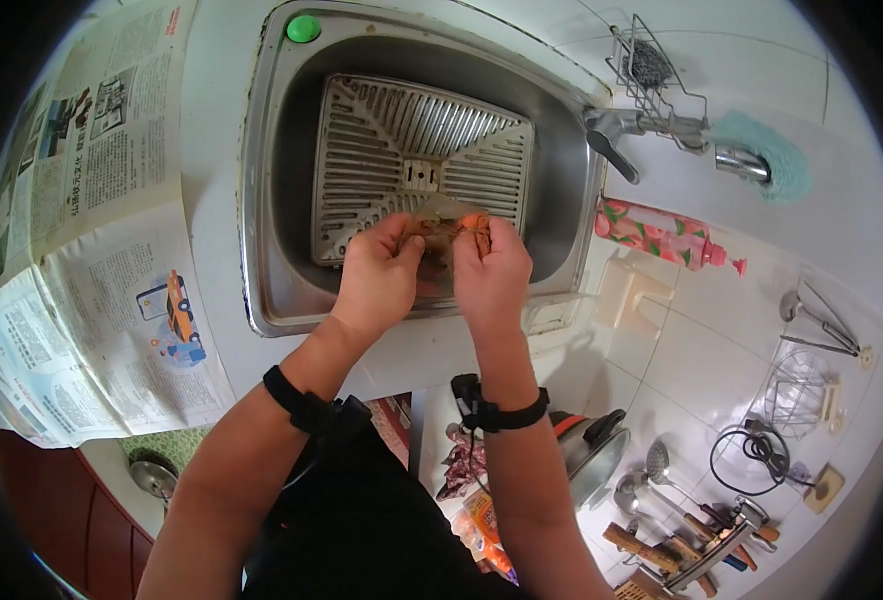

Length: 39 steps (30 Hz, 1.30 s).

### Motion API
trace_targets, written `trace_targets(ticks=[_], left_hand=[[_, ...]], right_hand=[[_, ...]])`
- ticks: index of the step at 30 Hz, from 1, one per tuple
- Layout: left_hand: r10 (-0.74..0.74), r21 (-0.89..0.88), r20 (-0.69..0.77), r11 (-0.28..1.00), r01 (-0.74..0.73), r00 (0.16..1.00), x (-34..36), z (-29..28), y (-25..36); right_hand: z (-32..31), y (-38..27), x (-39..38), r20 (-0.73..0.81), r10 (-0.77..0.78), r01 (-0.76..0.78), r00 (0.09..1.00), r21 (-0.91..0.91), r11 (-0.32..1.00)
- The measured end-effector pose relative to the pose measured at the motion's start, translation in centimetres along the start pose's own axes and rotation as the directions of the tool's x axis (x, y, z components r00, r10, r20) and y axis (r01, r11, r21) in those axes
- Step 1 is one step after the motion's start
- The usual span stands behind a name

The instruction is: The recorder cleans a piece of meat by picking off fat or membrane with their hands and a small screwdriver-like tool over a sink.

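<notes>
My left hand [381,275] is closed, its thumb and fingers pinching a crumpled translucent plastic bag [435,255] over the lower part of a steel sink [271,240]. My right hand [493,275] is closed on the bag's other side and on a small orange-and-brown item [473,228], too small to identify. Some brown matter shows inside or behind the bag. A slotted metal tray [361,130] lies in the sink under both hands, its lower edge partly hidden by them.
Newspapers [81,300] cover the left counter. A green round object [303,29] sits on the sink's corner. At right are the tap [613,135], wire caddy [661,90], pink bottle [651,225], hanging utensils [661,465], lidded pot [591,455] and coiled cable [751,460].
</notes>
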<state>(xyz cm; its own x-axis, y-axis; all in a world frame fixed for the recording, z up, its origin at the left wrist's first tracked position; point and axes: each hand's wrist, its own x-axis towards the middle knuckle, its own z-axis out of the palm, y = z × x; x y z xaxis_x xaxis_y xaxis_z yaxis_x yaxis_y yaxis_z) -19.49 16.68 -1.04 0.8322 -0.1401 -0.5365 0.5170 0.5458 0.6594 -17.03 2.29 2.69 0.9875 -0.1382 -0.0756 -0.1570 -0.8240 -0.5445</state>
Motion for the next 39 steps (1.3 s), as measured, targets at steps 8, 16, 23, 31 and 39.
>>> trace_targets(ticks=[8, 16, 23, 31, 39], left_hand=[[-0.096, -0.128, -0.036, 0.988, 0.091, 0.995, 0.4, -0.2, 0.8], [-0.139, -0.046, 0.023, 0.989, 0.140, 0.990, 0.2, 0.1, 1.5], [-0.177, -0.095, 0.073, 0.978, 0.184, 0.981, 1.0, -1.1, 1.0], [-0.227, 0.019, 0.127, 0.974, 0.227, 0.966, 0.6, -0.4, 1.4], [-0.124, -0.018, 0.128, 0.992, 0.127, 0.984, 0.2, -0.5, 1.5]], right_hand=[[1.4, -0.4, -0.6, -0.138, 0.018, 0.032, 0.990, 0.354, 0.935], [-0.2, 0.2, 0.2, 0.070, 0.018, -0.038, 0.997, 0.282, 0.959], [0.0, 0.6, -0.2, 0.004, 0.077, -0.067, 0.997, 0.534, 0.843], [-4.1, 0.0, 2.0, 0.251, -0.230, 0.228, 0.940, 0.038, 0.973], [-3.9, -0.6, -0.2, 0.228, 0.051, -0.191, 0.972, 0.651, 0.735]])
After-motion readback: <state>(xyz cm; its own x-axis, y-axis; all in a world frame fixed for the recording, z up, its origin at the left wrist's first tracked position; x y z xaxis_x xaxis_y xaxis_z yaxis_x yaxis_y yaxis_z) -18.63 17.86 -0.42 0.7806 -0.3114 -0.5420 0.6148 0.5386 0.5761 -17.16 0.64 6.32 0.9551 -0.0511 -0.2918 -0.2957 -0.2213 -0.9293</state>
